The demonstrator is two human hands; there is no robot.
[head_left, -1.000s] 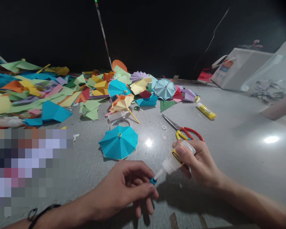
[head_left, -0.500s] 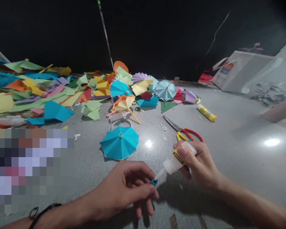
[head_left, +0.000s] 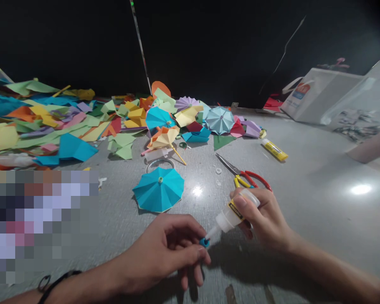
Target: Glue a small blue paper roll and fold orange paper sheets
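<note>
Between the thumb and fingertips of my left hand is a small blue paper roll, its open end facing up. My right hand grips a translucent white glue bottle with a yellow and black label, tilted down to the left. The nozzle tip meets the roll's opening; whether glue is coming out I cannot tell. Just beyond my left hand lies a blue pleated paper umbrella with a small pale green tip. Scissors with red and yellow handles lie partly behind my right hand.
Folded coloured paper is heaped along the back left. Behind the blue umbrella are a metal ring, a cream and orange umbrella and a light blue one. A yellow tube and a white bag are at right.
The glue bottle and my right hand have shifted very slightly; the nozzle stays at the blue roll. All else looks the same.
</note>
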